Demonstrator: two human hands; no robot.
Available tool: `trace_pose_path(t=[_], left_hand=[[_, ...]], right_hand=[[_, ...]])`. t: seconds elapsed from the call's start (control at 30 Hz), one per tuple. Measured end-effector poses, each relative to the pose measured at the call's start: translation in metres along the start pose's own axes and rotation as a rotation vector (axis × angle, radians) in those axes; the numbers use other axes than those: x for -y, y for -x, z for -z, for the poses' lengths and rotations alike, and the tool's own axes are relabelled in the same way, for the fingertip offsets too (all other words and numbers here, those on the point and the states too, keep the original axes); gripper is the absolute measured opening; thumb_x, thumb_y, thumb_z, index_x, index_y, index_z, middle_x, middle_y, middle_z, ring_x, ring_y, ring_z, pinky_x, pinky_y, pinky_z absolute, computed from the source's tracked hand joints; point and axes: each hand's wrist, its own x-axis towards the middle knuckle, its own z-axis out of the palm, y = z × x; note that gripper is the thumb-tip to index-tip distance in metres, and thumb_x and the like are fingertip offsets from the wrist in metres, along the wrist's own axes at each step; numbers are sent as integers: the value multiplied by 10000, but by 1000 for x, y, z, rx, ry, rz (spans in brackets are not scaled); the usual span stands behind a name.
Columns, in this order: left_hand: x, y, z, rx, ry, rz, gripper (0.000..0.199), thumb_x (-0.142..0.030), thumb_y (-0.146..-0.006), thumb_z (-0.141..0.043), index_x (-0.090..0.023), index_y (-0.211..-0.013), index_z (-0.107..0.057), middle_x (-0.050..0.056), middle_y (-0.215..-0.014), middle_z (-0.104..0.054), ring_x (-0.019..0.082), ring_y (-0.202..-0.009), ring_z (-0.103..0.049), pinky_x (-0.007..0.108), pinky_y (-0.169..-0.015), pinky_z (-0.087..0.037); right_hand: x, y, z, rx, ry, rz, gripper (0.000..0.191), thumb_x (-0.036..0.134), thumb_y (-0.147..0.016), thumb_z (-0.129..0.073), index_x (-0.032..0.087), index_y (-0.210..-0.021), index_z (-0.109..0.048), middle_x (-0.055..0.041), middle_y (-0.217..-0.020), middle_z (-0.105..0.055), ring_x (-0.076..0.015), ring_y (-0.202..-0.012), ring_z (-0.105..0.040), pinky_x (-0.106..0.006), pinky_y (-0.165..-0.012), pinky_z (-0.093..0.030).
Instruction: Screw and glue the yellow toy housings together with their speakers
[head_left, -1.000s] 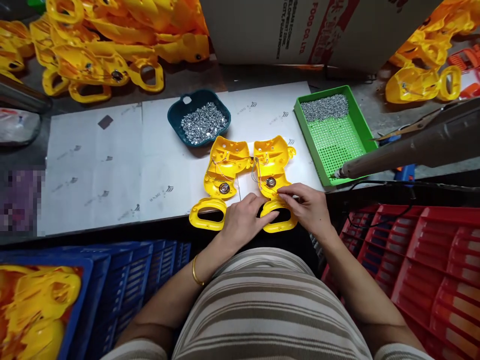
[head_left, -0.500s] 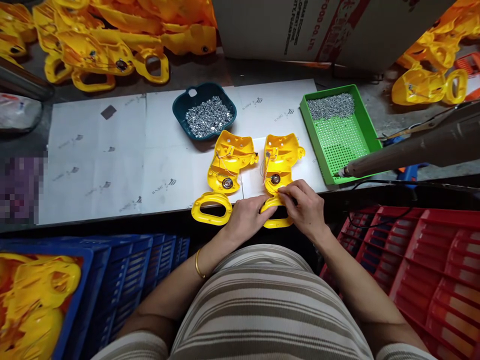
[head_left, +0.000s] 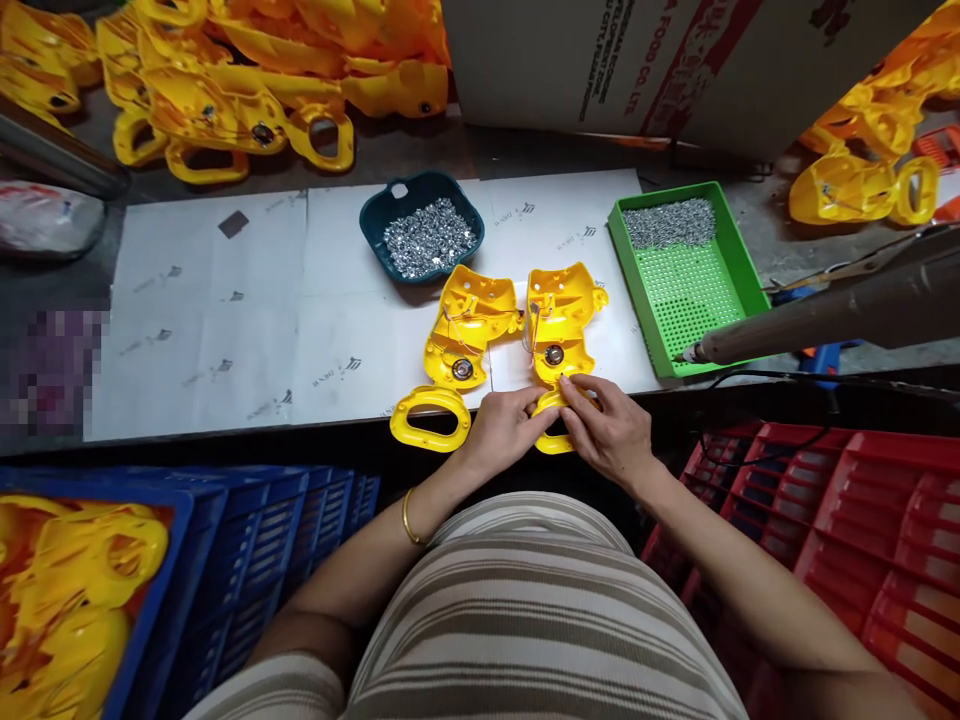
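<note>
Left hand (head_left: 501,428) and right hand (head_left: 619,432) have closed in, both pinching the yellow shell (head_left: 556,312) near its handle (head_left: 556,445); fingertips too hidden to tell more.

Glossy yellow plastic shells (head_left: 559,310); shiny metal bits (head_left: 429,238); matt cardboard (head_left: 600,60).

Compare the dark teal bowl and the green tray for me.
The dark teal bowl has rounded corners, while the green tray is squarer and has a perforated floor. Silvery bits cover much of the bowl's floor; in the tray, they gather at the far end. Both are open-topped and hold small silvery bits.
</note>
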Motion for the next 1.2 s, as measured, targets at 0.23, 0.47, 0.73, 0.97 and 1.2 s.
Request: trace_pose_path(t=[0.23, 0.47, 0.73, 0.97, 1.2], left_hand=[[-14, -4, -4, -49, -146, -22, 198, -294, -869, -630, -147, -749, -685, -41, -555, -527, 84, -524, -440, 205, -518, -295], [10, 29, 47, -613, -449, -231, 183, -316, -881, -634, -179, -976, -709, 72, -878, -729, 190, -833, -649, 312, -818, -486], [37, 52, 47, -528, 115, 224, 449, -334, -836, -659, -205, -1245, -525, 6, -866, -705, 110, -679, -665, 227, -693, -545], [25, 57, 22, -465, 444, 306, 401, -411, -811, -695, -189, -1103, -531, 19, -864, -722, 108, -596, -689, 183, -564, -557], [25, 53, 11, -473, 534, 318, 350, -441, -814, -679, -189, -973, -497, 19, -852, -701, 137, -623, -716, 177, -517, -551]], right_hand=[[-12, -7, 3, 99, 1, 65, 363, 206, -912, -518, 141, -1260, -596, -145, -1121, -641, -205, -937, -638, -269, -625, -541], [-39, -19, 12, -3, 67, 16, 378, 179, -860, -569, 150, -1236, -607, -146, -1101, -627, -219, -876, -620, -303, -623, -524], [28, -53, -4, -34, -271, 84, 144, 238, -909, -576, 206, -1009, -674, -73, -961, -648, -171, -817, -580, -287, -652, -480], [51, -65, -27, 96, -97, -38, 213, 280, -931, -523, 164, -1022, -677, -128, -1006, -602, -221, -842, -520, -307, -580, -434], [43, -64, -23, 77, -149, -66, 162, 252, -904, -565, 163, -945, -693, -146, -1133, -585, -258, -953, -538, -358, -686, -491]])
